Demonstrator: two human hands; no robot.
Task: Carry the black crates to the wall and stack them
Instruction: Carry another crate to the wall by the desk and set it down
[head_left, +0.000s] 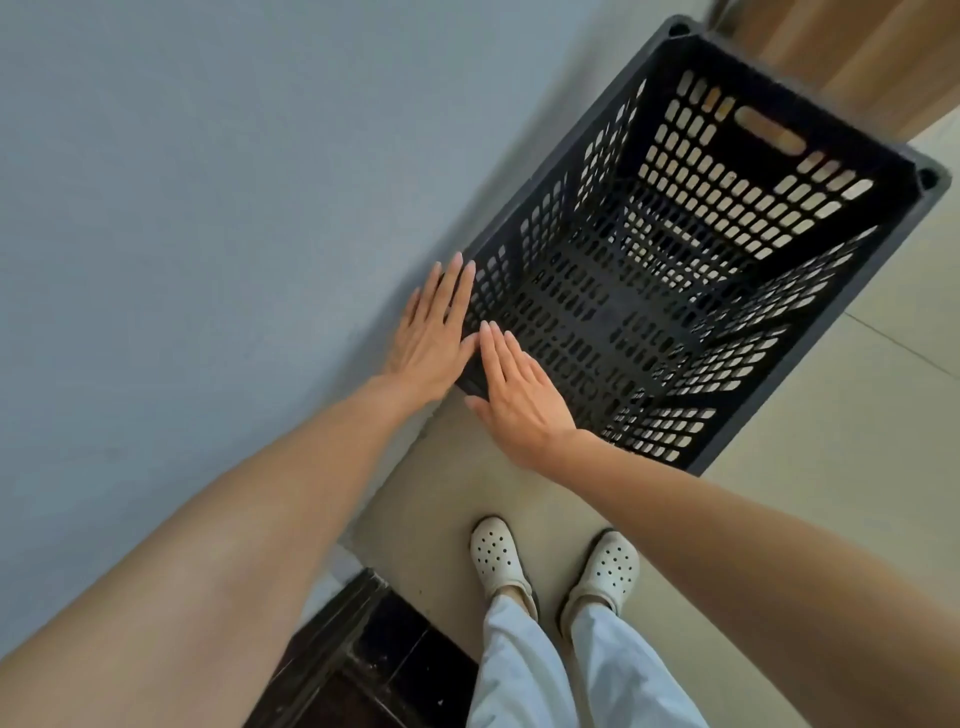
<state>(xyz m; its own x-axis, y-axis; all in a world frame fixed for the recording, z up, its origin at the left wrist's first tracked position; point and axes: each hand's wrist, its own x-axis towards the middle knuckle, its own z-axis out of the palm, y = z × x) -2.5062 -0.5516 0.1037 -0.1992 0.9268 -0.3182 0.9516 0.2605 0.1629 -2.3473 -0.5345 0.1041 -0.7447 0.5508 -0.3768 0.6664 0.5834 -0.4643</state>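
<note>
Standing beside the wall (208, 208), the black crate (841, 130) is touched at its near corner. Left grip (431, 335) and right grip (519, 397) are laid flat, fingers straight.

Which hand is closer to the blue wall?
Left. The left hand lies flat on a corner of the black crate beside the blue wall; the right hand rests on the near rim, farther from it.
</note>
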